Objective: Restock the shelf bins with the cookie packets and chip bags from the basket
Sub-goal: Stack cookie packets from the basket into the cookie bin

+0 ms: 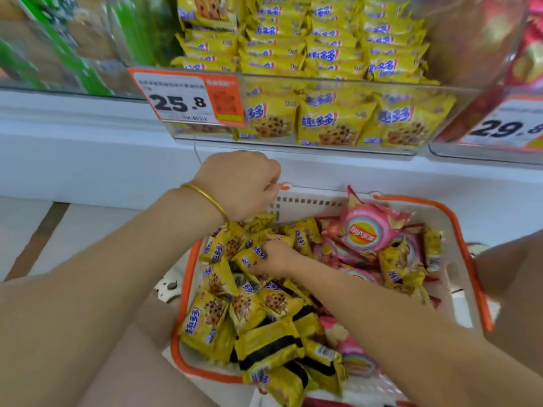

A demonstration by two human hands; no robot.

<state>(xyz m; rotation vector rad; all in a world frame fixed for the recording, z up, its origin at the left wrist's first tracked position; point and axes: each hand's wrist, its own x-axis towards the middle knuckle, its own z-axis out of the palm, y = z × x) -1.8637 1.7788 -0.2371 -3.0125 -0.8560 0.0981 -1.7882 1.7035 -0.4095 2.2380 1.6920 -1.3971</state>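
Left hand (238, 183) is balled up right at the far rim of the basket (482, 289). Its fingers are curled under, and honestly I can't tell if they've got hold of anything. Right hand (276, 257) is down in the basket with its fingers clamped on one yellow packet (249, 259).

Setting is a shop aisle: pale tiled floor (29, 230) and a long white shelf (88, 148) across the top. The basket sits on the floor just below it.

On the shelf there's a clear bin (352, 82), already pretty full of the same cookies. The front row stands upright, faces out, and the ones behind are stacked flat.

The basket is white with an orange rim. Loose packets (205, 321) are heaped on its left side, pointing every which way, some face up and some back up. The one being grabbed lies slanted on top of the heap, print up.

Pink chips are on the right side. The top chip bag (364, 230) leans on the far wall, logo up, with its crimped end pointing at that wall.

Orange price tag (176, 98) on the bin says 25.8. Gold bangle (205, 198) on the left wrist.
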